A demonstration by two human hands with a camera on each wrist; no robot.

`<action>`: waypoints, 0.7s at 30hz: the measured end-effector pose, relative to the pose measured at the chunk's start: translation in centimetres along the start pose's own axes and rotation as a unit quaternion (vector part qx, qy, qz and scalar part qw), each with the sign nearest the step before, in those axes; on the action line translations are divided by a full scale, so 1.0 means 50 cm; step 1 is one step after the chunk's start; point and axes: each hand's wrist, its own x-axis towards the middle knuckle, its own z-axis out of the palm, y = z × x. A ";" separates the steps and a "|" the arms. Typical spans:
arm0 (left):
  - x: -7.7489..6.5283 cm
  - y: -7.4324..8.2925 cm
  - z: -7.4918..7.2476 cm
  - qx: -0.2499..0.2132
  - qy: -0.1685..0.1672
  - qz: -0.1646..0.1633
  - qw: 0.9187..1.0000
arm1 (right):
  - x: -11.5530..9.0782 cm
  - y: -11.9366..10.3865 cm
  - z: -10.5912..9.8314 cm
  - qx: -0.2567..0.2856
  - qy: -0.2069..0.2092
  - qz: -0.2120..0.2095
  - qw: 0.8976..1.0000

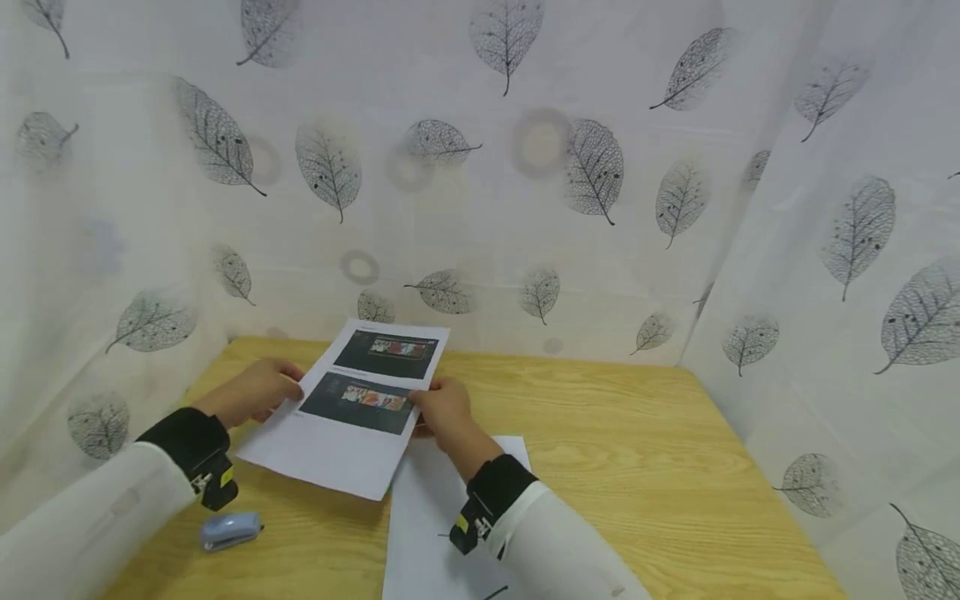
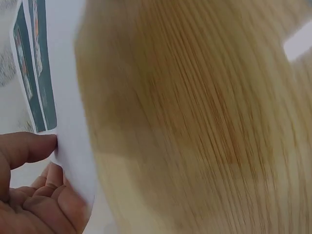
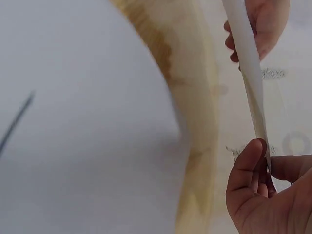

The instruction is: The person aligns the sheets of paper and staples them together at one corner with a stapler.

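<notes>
Both hands hold a printed sheet of paper [image 1: 352, 450], raised and tilted over the table, with two dark picture blocks on its upper part. My left hand [image 1: 258, 392] pinches its left edge; in the left wrist view the thumb [image 2: 34, 146] lies on the printed face with the fingers behind. At the opposite edge my right hand [image 1: 447, 412] grips the paper between thumb and fingers, as the right wrist view shows from the side. Whether it is one sheet or a few together, I cannot tell. Below the right forearm lies another white sheet [image 1: 420, 517] on the table.
A small light-blue stapler [image 1: 230, 531] rests on the wooden table [image 1: 615, 450] at the front left, below the left wrist. White curtains [image 1: 480, 225] with a leaf print stand behind the table and along both sides. Short dark marks show on the lower sheet.
</notes>
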 end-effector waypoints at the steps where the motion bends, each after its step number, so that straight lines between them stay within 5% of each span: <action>1: -0.007 0.010 0.010 -0.014 -0.008 0.003 1.000 | 0.002 -0.003 -0.018 -0.010 0.002 -0.004 1.000; 6: -0.046 0.070 0.058 -0.056 -0.038 0.009 0.998 | 0.001 -0.020 -0.107 -0.069 0.006 -0.016 0.997; 11: -0.090 0.126 0.105 -0.050 -0.045 0.018 0.998 | -0.020 -0.029 -0.183 -0.122 -0.005 -0.031 0.992; 21: -0.171 0.170 0.195 -0.086 -0.069 0.019 0.994 | -0.107 -0.034 -0.287 -0.186 -0.012 -0.065 0.980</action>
